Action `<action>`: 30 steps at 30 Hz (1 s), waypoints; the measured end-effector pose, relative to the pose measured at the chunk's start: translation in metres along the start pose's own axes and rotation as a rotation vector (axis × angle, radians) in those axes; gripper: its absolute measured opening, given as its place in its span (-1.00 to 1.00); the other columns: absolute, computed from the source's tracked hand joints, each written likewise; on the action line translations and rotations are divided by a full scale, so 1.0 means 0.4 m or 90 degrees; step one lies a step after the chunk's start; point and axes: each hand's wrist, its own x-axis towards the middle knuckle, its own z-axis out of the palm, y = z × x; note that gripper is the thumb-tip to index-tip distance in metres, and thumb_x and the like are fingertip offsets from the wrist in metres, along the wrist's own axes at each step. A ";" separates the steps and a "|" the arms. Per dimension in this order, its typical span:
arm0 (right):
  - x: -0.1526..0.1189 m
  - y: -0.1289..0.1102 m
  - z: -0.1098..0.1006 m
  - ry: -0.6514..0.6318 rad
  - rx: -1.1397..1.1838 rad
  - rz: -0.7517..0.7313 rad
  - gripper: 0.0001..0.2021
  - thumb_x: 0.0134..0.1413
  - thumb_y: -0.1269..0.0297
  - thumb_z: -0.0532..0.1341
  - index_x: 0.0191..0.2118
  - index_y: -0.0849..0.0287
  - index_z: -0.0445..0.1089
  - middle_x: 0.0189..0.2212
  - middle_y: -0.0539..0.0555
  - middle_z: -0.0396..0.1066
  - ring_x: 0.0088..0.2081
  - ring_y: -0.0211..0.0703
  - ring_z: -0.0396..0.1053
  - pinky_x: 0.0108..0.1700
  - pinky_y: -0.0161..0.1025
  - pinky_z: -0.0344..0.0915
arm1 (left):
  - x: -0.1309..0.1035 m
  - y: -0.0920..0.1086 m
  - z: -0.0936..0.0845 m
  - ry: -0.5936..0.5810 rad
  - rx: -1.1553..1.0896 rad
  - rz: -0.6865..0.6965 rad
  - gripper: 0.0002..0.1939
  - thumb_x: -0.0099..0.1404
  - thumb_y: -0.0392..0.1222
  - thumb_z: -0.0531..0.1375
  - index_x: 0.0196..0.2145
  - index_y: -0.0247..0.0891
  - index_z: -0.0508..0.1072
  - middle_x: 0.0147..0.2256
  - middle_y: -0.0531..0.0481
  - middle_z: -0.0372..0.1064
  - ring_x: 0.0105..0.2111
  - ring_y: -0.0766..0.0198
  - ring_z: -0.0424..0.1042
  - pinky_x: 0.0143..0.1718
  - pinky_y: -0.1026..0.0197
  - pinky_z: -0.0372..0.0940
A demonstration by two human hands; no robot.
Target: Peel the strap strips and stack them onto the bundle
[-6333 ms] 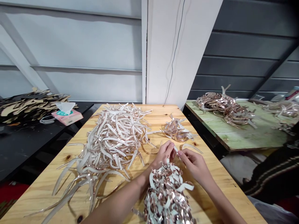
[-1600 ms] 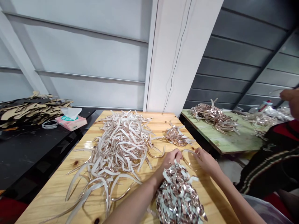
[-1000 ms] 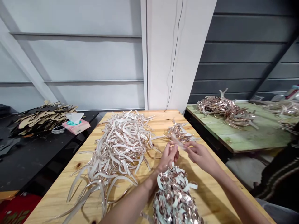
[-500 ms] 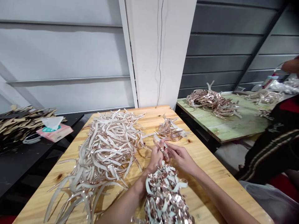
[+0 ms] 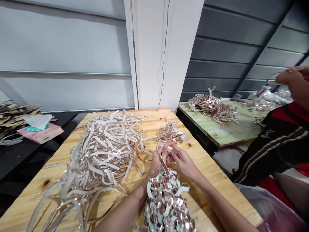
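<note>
My left hand (image 5: 157, 163) and my right hand (image 5: 182, 162) meet over the middle of the wooden table. Both are closed on a shiny rose-gold strip with a pale back (image 5: 161, 158); part of it is hidden by the fingers. Just below them, between my forearms, lies a thick bundle of curled rose-gold and white strips (image 5: 166, 201). A large tangled heap of loose strips (image 5: 106, 145) covers the left of the table. Right beyond my fingers sits a small pile of similar strips (image 5: 172, 132).
The wooden table (image 5: 205, 206) carries the heaps. On a dark surface at left stands a pink tissue box (image 5: 45, 132) near stacked brown pieces (image 5: 16, 119). At right, another person (image 5: 270, 145) works by a green table (image 5: 224, 132) holding more strips (image 5: 210, 106).
The view has shifted slightly, so the table sits further left. The strip between my hands now hangs down toward the bundle. The other person's hands have come further into view.
</note>
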 end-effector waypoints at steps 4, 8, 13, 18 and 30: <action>0.008 0.013 -0.010 0.040 -0.046 -0.001 -0.63 0.35 0.01 0.17 0.08 0.17 0.39 -0.40 0.04 0.48 -0.34 -0.08 0.47 -0.20 -0.15 0.43 | -0.006 0.010 0.005 -0.002 0.083 0.054 -0.30 0.42 0.32 0.07 0.05 -0.41 0.57 -0.46 0.06 0.10 -0.45 0.33 0.19 -0.44 0.24 0.21; 0.011 0.019 -0.004 0.100 -0.086 -0.013 -0.71 0.34 0.03 0.17 -0.10 0.17 0.42 -0.41 0.05 0.48 -0.38 -0.09 0.45 -0.26 -0.18 0.42 | -0.012 0.016 0.012 0.016 0.117 0.062 -0.30 0.41 0.32 0.08 0.02 -0.41 0.59 -0.37 -0.02 0.20 -0.39 0.28 0.25 -0.39 0.23 0.25; 0.003 0.027 -0.005 0.124 -0.181 0.006 -0.65 0.35 0.02 0.17 -0.38 0.16 0.41 -0.47 0.08 0.49 -0.42 -0.10 0.46 -0.31 -0.21 0.38 | -0.009 -0.001 0.009 0.013 0.079 0.031 -0.34 0.44 0.32 0.01 0.04 -0.35 0.51 -0.46 0.03 0.27 -0.47 0.29 0.23 -0.44 0.24 0.17; -0.005 0.027 -0.031 0.022 -0.140 0.006 -0.66 0.34 0.01 0.19 -0.36 0.16 0.39 -0.53 0.01 0.45 -0.49 -0.17 0.38 -0.40 -0.26 0.29 | 0.017 -0.023 -0.009 0.133 0.221 0.031 -0.39 0.39 0.35 0.07 -0.47 -0.28 0.38 -0.58 0.10 0.14 -0.51 0.33 0.13 -0.46 0.25 0.06; -0.013 0.007 -0.037 0.002 -0.270 -0.038 -0.64 0.44 -0.01 0.06 -0.17 0.16 0.42 -0.38 0.07 0.51 -0.39 -0.11 0.43 -0.31 -0.21 0.33 | -0.012 0.003 -0.004 0.142 0.319 0.101 -0.67 0.44 0.15 0.10 -0.13 -0.16 0.37 -0.54 0.16 0.24 -0.53 0.30 0.27 -0.42 0.27 0.11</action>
